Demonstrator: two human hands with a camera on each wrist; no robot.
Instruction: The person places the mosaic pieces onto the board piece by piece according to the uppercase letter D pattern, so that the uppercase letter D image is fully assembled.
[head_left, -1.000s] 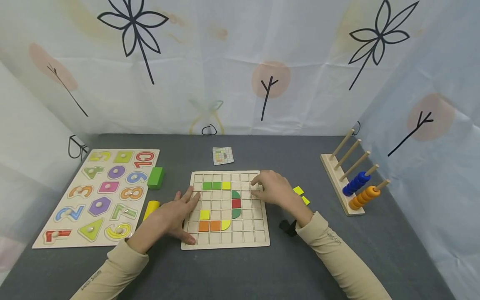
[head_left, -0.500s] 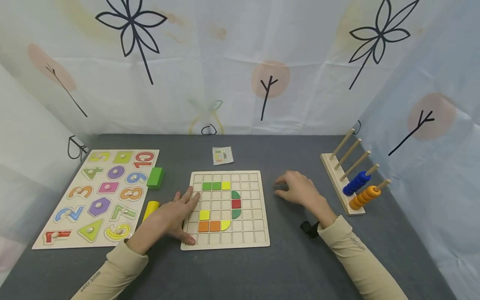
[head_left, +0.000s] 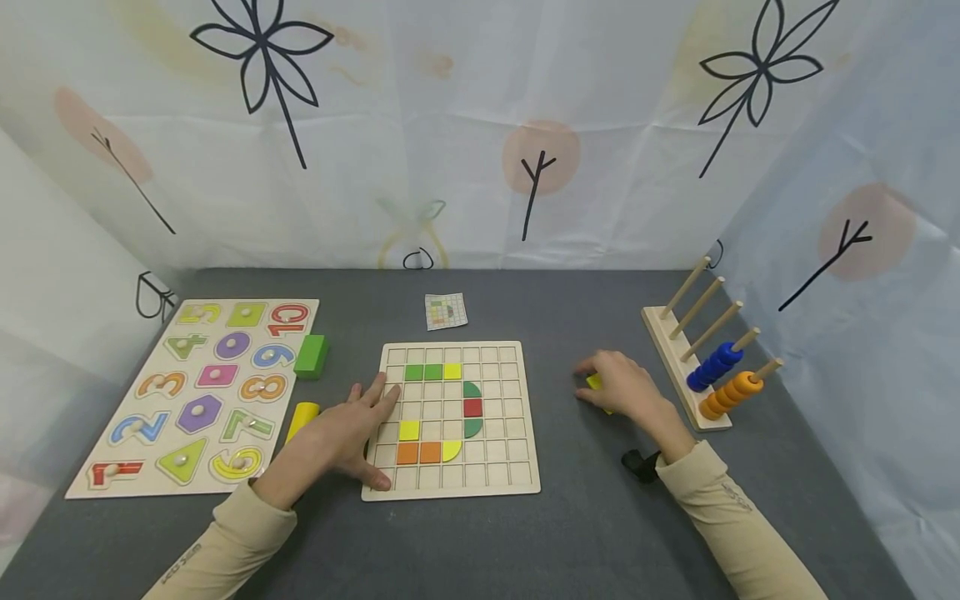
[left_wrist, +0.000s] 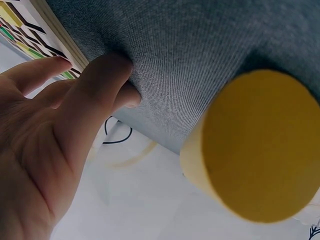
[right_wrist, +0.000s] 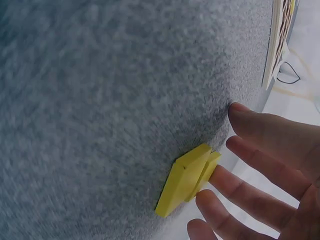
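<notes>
My left hand (head_left: 348, 433) rests with spread fingers on the left edge of a wooden grid board (head_left: 498, 452). Coloured tiles sit in several of its squares: green, yellow, red, orange, some with rounded sides. Close by the left hand, a yellow cylinder (left_wrist: 265, 145) fills the right of the left wrist view. To the right of the board, my right hand (head_left: 621, 390) hovers over two yellow tiles (right_wrist: 182, 182) on the table. Its fingers are loosely bent, with fingertips right at the tiles' edges in the right wrist view. In the head view the hand partly hides them.
A number-and-shape puzzle board (head_left: 168, 354) lies at the left, a green block (head_left: 311, 357) by its right edge. Behind the grid board is a small pattern card (head_left: 446, 312). A peg stand (head_left: 667, 342) with blue and orange rings stands right of the right hand.
My right hand has moved from the board's upper right corner rightward to the yellow tiles. The left hand stays in place on the board.
</notes>
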